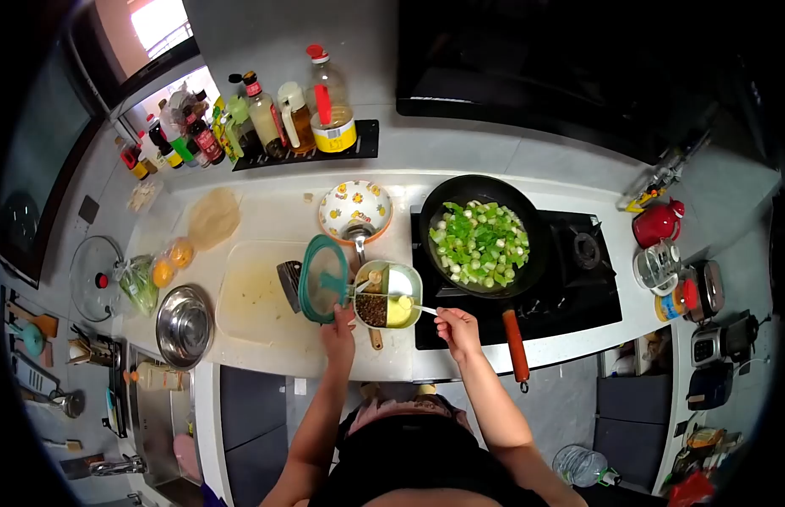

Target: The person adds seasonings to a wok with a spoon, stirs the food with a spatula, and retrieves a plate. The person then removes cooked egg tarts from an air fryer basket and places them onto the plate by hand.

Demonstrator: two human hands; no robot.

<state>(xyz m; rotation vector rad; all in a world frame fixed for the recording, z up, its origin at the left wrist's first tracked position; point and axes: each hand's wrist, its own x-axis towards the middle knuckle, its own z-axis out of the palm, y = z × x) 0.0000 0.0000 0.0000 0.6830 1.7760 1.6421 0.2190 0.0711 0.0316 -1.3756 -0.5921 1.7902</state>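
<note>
My left hand (338,331) is closed on the lower edge of a teal-rimmed lid (323,279), tilted up beside a divided seasoning box (372,310). The box's compartments hold dark grains, something yellow and something white. My right hand (457,329) pinches the handle of a small spoon (427,311), whose other end is over the yellow contents. A black pan (427,207) with chopped green and white vegetables (479,243) sits on the stove to the right. Behind the box is a patterned bowl (355,205) with a metal utensil in it.
A cutting board (256,287) and a knife blade (288,286) lie left of the lid. Farther left are a steel bowl (185,326) and bagged greens (139,286). The pan's handle (515,345) juts over the front edge. Bottles (332,106) line the back shelf.
</note>
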